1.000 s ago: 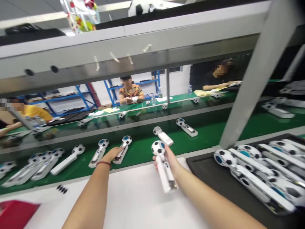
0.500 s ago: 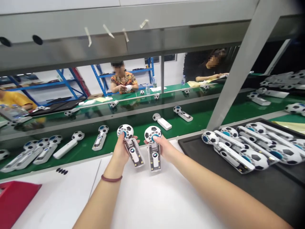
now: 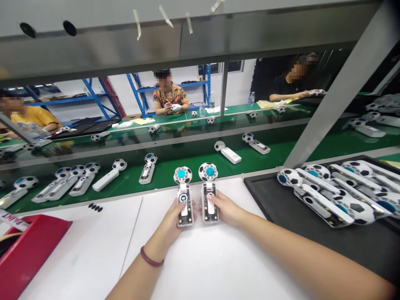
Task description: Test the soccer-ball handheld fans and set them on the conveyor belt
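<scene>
Two handheld devices with soccer-ball heads and clear-cased bodies stand side by side above the white table surface (image 3: 193, 266). My left hand (image 3: 173, 216) is closed around the body of the left device (image 3: 183, 177), its thumb on the front. Around the body of the right device (image 3: 208, 171) my right hand (image 3: 223, 207) is wrapped, thumb pressed on the white strip. Both heads point away from me and show blue round centres. The two devices are close together but apart.
A black tray (image 3: 262, 196) at the right holds several similar devices. More lie along the green conveyor (image 3: 175, 160). A red bin (image 3: 43, 246) and small black ovals (image 3: 95, 207) are at the left. A slanted metal post (image 3: 331, 91) rises at the right. People sit across the line.
Both thumbs have shifted from the ball heads down to the device bodies. The left device has turned more upright and the two now line up. The camera view has shifted.
</scene>
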Demonstrator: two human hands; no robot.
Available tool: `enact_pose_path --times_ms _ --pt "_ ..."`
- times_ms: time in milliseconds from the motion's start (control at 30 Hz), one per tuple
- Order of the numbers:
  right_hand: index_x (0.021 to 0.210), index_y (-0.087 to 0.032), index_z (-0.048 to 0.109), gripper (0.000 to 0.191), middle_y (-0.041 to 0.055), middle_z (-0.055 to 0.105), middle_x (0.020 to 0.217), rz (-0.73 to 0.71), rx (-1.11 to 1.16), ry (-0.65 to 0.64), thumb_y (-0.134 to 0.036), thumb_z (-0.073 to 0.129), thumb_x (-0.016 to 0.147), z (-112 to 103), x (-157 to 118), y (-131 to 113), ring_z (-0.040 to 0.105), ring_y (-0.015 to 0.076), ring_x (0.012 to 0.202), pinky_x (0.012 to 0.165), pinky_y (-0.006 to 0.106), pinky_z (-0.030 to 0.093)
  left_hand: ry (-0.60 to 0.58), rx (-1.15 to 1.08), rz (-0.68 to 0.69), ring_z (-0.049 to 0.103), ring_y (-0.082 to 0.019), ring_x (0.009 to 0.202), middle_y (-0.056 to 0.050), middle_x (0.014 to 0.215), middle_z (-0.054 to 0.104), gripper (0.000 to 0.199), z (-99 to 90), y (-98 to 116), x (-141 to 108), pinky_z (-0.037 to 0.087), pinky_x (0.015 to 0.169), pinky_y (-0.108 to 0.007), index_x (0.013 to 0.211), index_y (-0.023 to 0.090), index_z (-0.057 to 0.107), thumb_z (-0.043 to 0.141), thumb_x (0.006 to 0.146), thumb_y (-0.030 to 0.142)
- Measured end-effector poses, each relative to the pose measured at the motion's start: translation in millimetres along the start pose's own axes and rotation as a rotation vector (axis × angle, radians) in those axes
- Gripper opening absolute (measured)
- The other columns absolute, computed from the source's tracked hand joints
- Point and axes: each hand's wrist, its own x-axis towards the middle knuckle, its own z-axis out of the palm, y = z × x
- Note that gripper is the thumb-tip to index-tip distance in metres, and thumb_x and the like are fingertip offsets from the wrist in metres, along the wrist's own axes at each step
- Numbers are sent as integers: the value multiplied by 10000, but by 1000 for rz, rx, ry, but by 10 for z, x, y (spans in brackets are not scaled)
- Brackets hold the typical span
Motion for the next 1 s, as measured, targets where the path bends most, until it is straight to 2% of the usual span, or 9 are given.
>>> enact_pose_path --times_ms 67,167,267,433,567,700,867,1000 --pt "946 -213 408 399 9 598 809 33 113 37 -374 680 704 38 -27 16 612 191 734 708 375 478 -5 -83 25 598 -179 706 -43 878 604 356 -11 4 -2 505 707 -372 980 187 472 661 683 241" --pt "961 -229 393 438 -12 580 821 42 178 38 -239 705 655 45 -77 -10 601 181 783 711 338 472 -30 -111 32 596 -180 738 -32 900 594 345 -41 -10 9 490 787 -439 996 202 459 637 701 213" --pt "988 -233 392 454 -9 580 848 56 170 8 -176 690 650 26 -97 -44 592 171 819 724 313 458 -61 -101 32 587 -164 728 -23 890 585 324 -69 -31 18 477 819 -466 997 210 458 634 726 229" --pt "1103 -253 331 563 7 583 907 88 130 -53 -221 703 681 36 -94 -62 604 189 830 748 361 453 -58 -10 -13 594 -198 757 -35 892 579 350 -40 -25 0 475 814 -504 984 206 474 668 694 228" --pt "1130 -246 318 621 27 582 947 103 126 -71 -251 727 663 74 -96 -64 608 203 840 783 394 438 -44 8 -5 598 -226 797 -40 894 578 341 12 -7 -21 487 785 -489 979 210 484 667 695 262" --pt "1171 -269 276 720 5 568 913 143 141 -31 -262 751 631 109 -105 -74 612 205 823 777 401 435 -49 19 -3 594 -208 772 -34 883 573 339 0 -4 -17 501 747 -437 979 217 481 665 697 256" --pt "1196 -280 261 744 -1 558 909 151 131 5 -273 750 636 127 -116 -98 606 199 817 758 386 445 -51 49 8 585 -194 753 -33 870 566 299 -43 -15 -12 508 694 -385 969 216 473 641 730 278" --pt "1196 -269 259 767 11 574 898 133 127 6 -275 762 617 120 -120 -124 598 193 811 734 356 445 -78 41 8 582 -198 776 -52 925 572 341 -59 -29 -13 507 723 -418 1014 217 466 643 728 276"
